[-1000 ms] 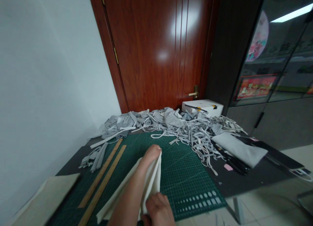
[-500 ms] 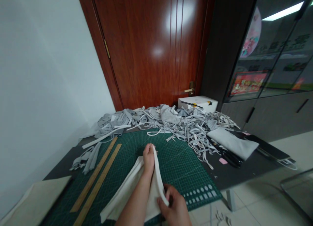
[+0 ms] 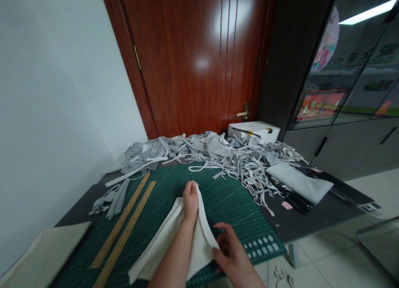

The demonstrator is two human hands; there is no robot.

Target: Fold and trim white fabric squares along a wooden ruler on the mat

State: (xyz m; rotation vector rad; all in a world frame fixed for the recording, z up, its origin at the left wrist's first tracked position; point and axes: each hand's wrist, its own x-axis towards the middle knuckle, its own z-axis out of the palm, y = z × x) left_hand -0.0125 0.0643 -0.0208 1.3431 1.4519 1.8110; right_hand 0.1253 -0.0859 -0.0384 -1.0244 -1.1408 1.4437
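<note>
A piece of cream cloth (image 3: 199, 254) hangs in a raised fold over the green cutting mat (image 3: 165, 184). At the top of the fold, my left hand (image 3: 190, 200) is closed on the cloth's upper corner. Lower right, my right hand (image 3: 230, 250) has its fingers apart and curved, with the thumb by the cloth's right edge; whether it touches the cloth is hard to tell. Two wooden rulers (image 3: 124, 217) (image 3: 127, 234) lie side by side on the mat, left of the cloth.
Gray cloth scraps and strips (image 3: 218, 146) are heaped along the back, before a white box (image 3: 257, 129). Folded cream cloth (image 3: 56, 250) lies at the front left. A gray cloth piece (image 3: 299, 182), black scissors (image 3: 293, 200) and a pink scrap (image 3: 286, 205) lie right.
My right hand has moved slightly right and its fingers have opened away from the cloth's edge. My left hand still holds the upper corner. The view has shifted a little.
</note>
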